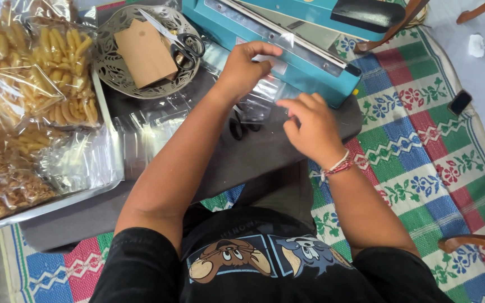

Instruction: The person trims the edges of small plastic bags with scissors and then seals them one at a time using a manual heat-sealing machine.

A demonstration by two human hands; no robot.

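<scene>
My left hand (pixel 246 66) pinches the top edge of a clear plastic bag (pixel 265 94) against the sealing bar of a teal heat sealer (pixel 287 39). Just to its right, my right hand (pixel 310 128) holds the lower part of the same bag, fingers curled on the film. A braided bracelet (pixel 337 166) sits on that wrist. Black-handled scissors (pixel 241 126) lie on the dark board (pixel 254 154) under the bag, partly hidden by my left forearm.
A metal tray (pixel 57 203) at left holds clear bags of fried snacks (pixel 57 67) and empty bags. A round openwork metal dish (pixel 110 64) holds brown card tags and a second pair of scissors (pixel 183 45). A patterned mat (pixel 422 146) covers the floor; a dark phone (pixel 459 102) lies at right.
</scene>
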